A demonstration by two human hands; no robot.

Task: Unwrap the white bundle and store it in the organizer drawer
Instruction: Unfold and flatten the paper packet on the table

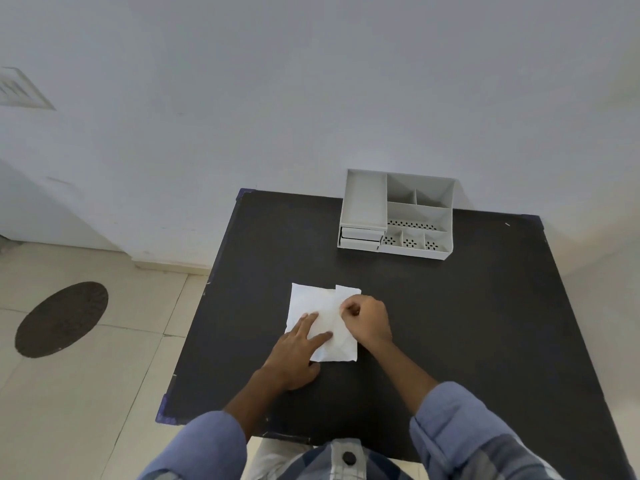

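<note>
The white bundle (311,303), a flat folded tissue-like sheet, lies on the black table (450,323) near its middle. My left hand (298,351) rests flat on the sheet's lower left, fingers spread and pressing it down. At the sheet's right edge, my right hand (367,318) has its fingers curled and pinches a fold of the sheet. The white organizer (396,214) stands at the table's far edge against the wall. It has open compartments on top and two shut drawers (362,237) at its front left. What the sheet wraps is hidden.
The table's left edge drops to a tiled floor with a dark round mat (60,318). A white wall (311,98) rises right behind the organizer.
</note>
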